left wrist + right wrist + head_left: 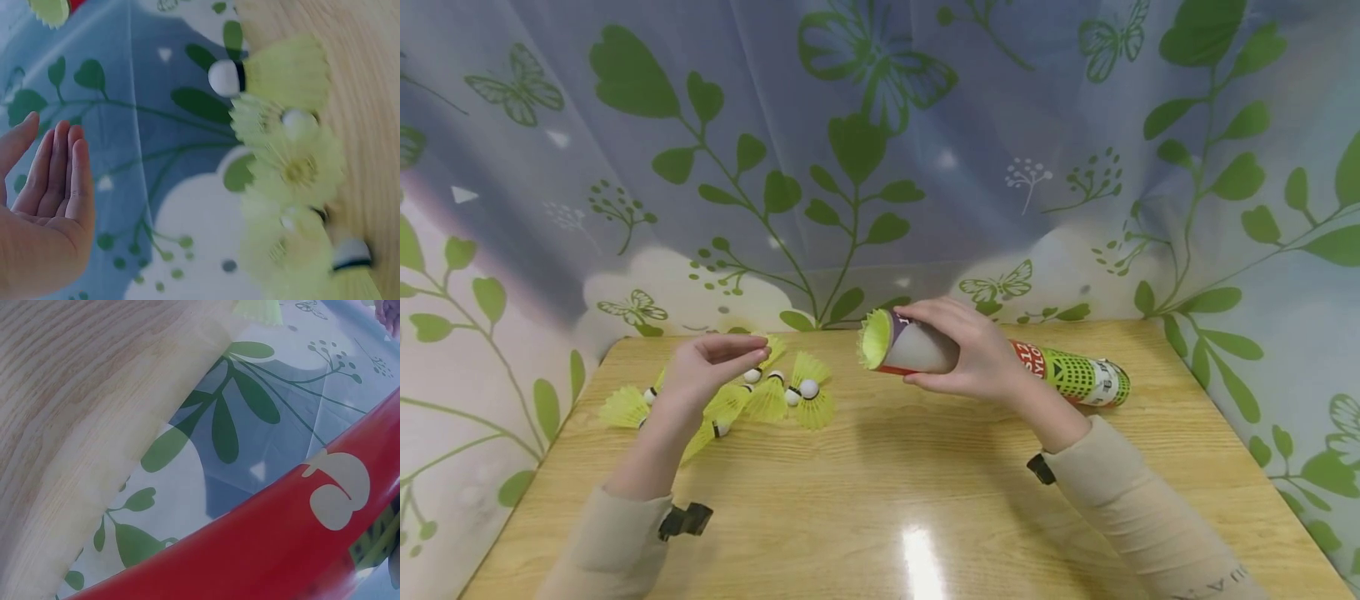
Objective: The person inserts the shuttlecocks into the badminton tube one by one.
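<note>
Two bare hands worked over the wooden table (850,500), head view first. Right hand (973,350) wrapped round the tube (921,348), thumb on the near side, fingers over the far side; firm hold, close to the mouth, probably to steady that end. Tube slanted, mouth toward the left, printed base off to the right; couldn't tell if the base touched the table. Yellow skirt (874,340) stuck out of the mouth, cork hidden, presumably inside. Left hand (703,371) held nothing: fingers stretched, thumb just below them, near loose yellow shuttlecocks (814,408). Those lay left of the tube, on the left hand's side, which likely left the right hand to the tube alone. Some sat on their sides, at least one cork-up, probably because the flared skirt makes a base.

Left wrist view: palm visible, fingers straight and side by side, thumb apart, nothing gripped. Shuttlecocks overlapped beside it, partly blurred. Tube mouth with its skirt just showed in the top corner.

Right wrist view: red tube wall with a pale mark (340,487) crossed the lower right. Hold hardly visible, couldn't judge it from there. Patterned cloth (250,481) bordered the table, likely as backdrop.
</note>
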The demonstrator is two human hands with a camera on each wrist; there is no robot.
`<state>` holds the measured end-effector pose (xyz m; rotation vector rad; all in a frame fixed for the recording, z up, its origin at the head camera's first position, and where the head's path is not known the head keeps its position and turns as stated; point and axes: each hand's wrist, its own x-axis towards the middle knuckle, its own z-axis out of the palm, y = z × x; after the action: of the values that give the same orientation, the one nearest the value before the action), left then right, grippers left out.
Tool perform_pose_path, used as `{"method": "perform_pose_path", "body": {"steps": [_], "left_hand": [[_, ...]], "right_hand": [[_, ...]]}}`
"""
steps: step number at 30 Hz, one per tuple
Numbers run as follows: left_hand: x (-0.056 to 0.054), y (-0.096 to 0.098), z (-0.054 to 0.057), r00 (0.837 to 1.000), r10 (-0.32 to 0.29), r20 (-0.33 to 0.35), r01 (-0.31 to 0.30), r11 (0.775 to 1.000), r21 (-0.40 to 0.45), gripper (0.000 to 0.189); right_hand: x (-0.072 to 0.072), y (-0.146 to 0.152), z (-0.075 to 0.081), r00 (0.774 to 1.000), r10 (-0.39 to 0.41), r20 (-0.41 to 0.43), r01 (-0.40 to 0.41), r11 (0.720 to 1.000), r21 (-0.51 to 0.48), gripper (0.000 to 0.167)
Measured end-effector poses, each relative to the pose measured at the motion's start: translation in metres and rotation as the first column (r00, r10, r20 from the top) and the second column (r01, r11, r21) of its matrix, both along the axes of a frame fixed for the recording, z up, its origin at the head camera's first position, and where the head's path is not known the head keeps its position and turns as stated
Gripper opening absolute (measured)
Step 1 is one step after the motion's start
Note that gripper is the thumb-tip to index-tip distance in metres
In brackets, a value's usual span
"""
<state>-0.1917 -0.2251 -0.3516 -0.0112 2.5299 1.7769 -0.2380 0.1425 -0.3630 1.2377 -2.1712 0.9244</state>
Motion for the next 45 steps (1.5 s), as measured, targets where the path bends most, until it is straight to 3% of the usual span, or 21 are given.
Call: {"method": "perform_pose_path", "body": {"steps": [6,11,22,30,37,42,45], "left_hand": [[0.006,-0.027,-0.015,0.997,0.078,-0.007,-0.079,0.995,-0.059,0.049],[0.014,-0.048,-0.029,0.990,0.138,0.027,-0.135,0.987,-0.081,0.053],[0.034,-0.086,-0.061,0.964,0.218,0.149,-0.220,0.975,-0.001,0.023],[0.049,-0.107,-0.083,0.948,0.277,0.159,-0.284,0.958,0.028,0.021],[0.057,-0.120,-0.100,0.936,0.323,0.142,-0.322,0.946,-0.036,0.017],[0.056,-0.125,-0.104,0.913,0.347,0.214,-0.328,0.937,-0.119,0.022],[0.054,-0.128,-0.104,0.910,0.341,0.235,-0.312,0.938,-0.152,0.036]], "right_hand": [[0.001,0.000,0.001,1.000,-0.004,0.018,0.004,1.000,0.004,0.079],[0.001,0.000,0.001,1.000,0.000,0.016,0.000,1.000,0.002,0.079],[0.000,0.002,0.000,1.000,0.008,-0.007,-0.008,1.000,-0.005,0.079],[-0.001,0.003,0.000,1.000,0.019,-0.019,-0.020,1.000,-0.014,0.078],[-0.001,0.003,0.000,1.000,0.020,-0.020,-0.020,1.000,-0.016,0.080],[-0.001,0.002,-0.001,1.000,0.016,-0.022,-0.016,1.000,-0.009,0.080],[-0.001,0.002,-0.001,1.000,0.017,-0.021,-0.017,1.000,-0.009,0.080]]}}
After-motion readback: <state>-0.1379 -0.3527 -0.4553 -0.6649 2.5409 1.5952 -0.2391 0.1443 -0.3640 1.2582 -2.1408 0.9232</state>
